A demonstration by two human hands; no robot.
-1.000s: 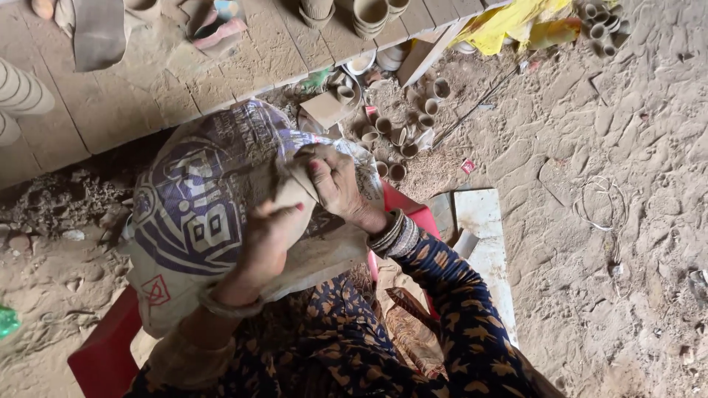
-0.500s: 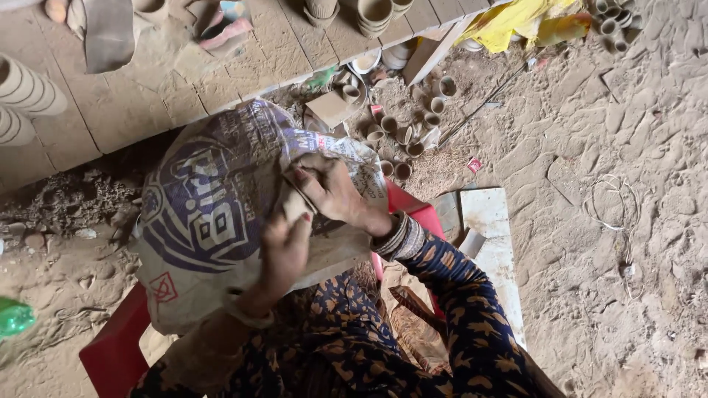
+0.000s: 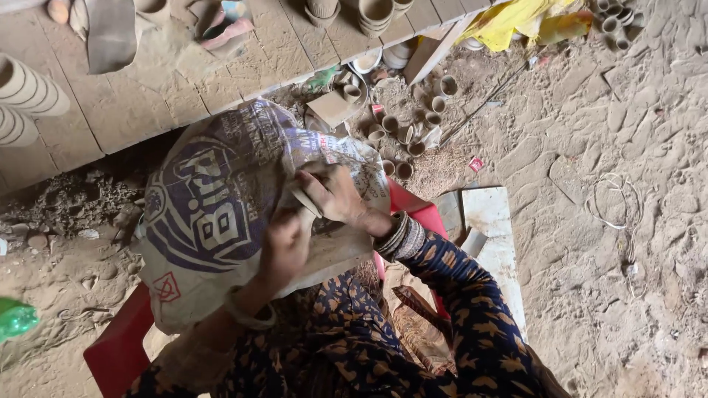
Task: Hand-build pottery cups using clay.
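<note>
Fingers (image 3: 313, 193) of my right hand (image 3: 335, 195) pinch the woven sack (image 3: 214, 214) at twelve o'clock; my left hand (image 3: 284, 247) grips it, keeping it steady.

The right hand (image 3: 335, 195) now lies flatter over the woven sack's (image 3: 214, 214) folded mouth, which seems pressed lower than before.

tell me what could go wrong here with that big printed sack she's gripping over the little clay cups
1. The printed sack looks bulky; the left hand and right hand pinch only its gathered edge, so it might slip.
2. Small clay cups sit on the ground just past the sack; if it drops or swings, it could crush them.
3. The sack rests partly over the red stool, which may tip under shifting weight.
</note>
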